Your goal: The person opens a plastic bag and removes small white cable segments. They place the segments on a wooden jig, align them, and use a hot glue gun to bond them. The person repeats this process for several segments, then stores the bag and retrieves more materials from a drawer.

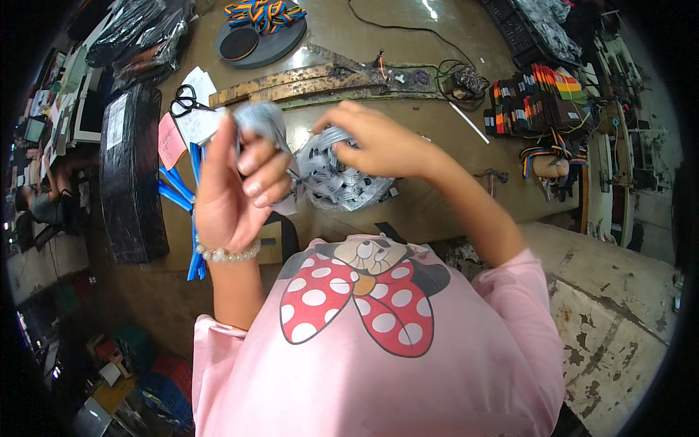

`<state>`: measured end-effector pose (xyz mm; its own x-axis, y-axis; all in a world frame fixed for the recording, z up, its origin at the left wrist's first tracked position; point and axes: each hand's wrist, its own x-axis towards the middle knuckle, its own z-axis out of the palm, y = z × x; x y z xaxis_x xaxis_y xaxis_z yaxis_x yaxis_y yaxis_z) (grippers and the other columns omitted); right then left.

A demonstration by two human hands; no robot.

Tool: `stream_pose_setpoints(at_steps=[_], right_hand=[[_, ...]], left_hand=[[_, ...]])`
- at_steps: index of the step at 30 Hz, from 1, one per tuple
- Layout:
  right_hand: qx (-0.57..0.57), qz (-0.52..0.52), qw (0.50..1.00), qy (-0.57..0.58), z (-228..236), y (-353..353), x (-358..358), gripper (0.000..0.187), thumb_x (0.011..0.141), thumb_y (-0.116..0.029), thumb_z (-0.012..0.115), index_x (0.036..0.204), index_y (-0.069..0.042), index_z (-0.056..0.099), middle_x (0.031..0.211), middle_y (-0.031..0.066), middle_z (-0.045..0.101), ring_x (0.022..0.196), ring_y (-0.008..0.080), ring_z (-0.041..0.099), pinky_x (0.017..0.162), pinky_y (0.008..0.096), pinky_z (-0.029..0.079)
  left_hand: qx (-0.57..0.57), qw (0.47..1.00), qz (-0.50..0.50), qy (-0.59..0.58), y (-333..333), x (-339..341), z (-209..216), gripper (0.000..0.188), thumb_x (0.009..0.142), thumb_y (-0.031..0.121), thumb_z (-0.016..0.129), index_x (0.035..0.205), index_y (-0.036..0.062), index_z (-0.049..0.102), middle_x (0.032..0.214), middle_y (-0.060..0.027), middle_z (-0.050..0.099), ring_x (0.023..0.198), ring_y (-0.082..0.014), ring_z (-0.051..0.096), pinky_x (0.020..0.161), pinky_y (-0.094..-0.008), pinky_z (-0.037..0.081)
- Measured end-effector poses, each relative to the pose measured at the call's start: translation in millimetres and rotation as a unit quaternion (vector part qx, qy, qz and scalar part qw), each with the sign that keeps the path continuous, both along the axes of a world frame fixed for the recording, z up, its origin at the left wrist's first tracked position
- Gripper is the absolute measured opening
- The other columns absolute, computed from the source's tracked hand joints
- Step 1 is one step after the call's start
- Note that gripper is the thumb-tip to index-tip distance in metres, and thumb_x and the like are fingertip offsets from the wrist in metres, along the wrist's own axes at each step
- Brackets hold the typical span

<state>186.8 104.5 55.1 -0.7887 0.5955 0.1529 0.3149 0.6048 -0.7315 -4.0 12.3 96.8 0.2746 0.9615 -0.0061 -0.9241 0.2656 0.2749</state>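
Note:
A clear plastic bag (346, 191) full of small black-and-white pieces sits on the table in front of me. I cannot make out what kind the pieces are. My right hand (375, 142) reaches over from the right, its fingers and thumb closed on the bag's upper edge. Raised to the left of the bag, my left hand (247, 171) has its fingers curled round a bunched, greyish, see-through wad of plastic (261, 120). That wad is smeared by motion, and whether it joins the bag is unclear. A beaded bracelet (228, 253) circles my left wrist.
Black scissors (191, 102) lie on papers beside a black-wrapped box (131, 175). Blue strips (177, 188) lie left of my hand. Beyond is a worn wooden bar (291, 84) and a grey disc (280, 47) with striped cord. Stacked dark straps (535, 102) stand at the right.

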Motion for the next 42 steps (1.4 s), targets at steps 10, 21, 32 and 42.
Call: stream_pose_setpoints(at_steps=[10,21,32,42], right_hand=[[-0.221,-0.067,0.95,0.208,58.0,-70.9,-16.7,0.031,0.089,-0.027,0.059,0.103,0.001,0.057,0.091,0.0101,0.055,0.084,0.0111,0.052,0.071,0.0247,0.042],[-0.397,-0.159,0.903,0.024,-17.3,-9.0,118.1,0.022,0.079,-0.028,0.071,0.08,-0.007,0.062,0.065,-0.0048,0.054,0.057,0.0025,0.048,0.047,0.0195,0.037],[-0.173,-0.066,0.98,0.077,86.2,-15.3,75.0,0.018,0.073,-0.015,0.072,0.084,-0.004,0.061,0.066,0.0009,0.059,0.049,0.0046,0.049,0.042,0.0194,0.037],[-0.453,-0.118,0.882,0.058,42.4,0.9,151.8,0.024,0.084,-0.025,0.067,0.09,-0.002,0.063,0.057,-0.0027,0.052,0.044,0.0005,0.042,0.037,0.0164,0.03]], left_hand=[[0.122,0.957,0.218,0.15,8.9,42.4,43.8,0.04,0.099,0.018,0.035,0.135,-0.0011,0.028,0.083,-0.001,0.044,0.069,-0.0088,0.042,0.059,-0.0207,0.037],[0.066,0.947,0.312,0.039,1.7,-81.0,1.7,0.032,0.095,0.008,0.035,0.123,-0.0069,0.041,0.068,0.0001,0.033,0.055,-0.0079,0.027,0.051,-0.0225,0.025],[0.16,0.791,-0.018,0.591,6.3,54.1,3.0,0.052,0.075,0.018,0.074,0.12,0.003,0.055,0.093,0.001,0.059,0.077,-0.005,0.049,0.066,-0.0202,0.04],[0.07,0.912,0.27,0.301,-4.2,-41.2,11.5,0.036,0.096,0.025,0.046,0.115,-0.004,0.053,0.087,-0.0032,0.063,0.067,-0.0052,0.056,0.072,-0.0217,0.046]])
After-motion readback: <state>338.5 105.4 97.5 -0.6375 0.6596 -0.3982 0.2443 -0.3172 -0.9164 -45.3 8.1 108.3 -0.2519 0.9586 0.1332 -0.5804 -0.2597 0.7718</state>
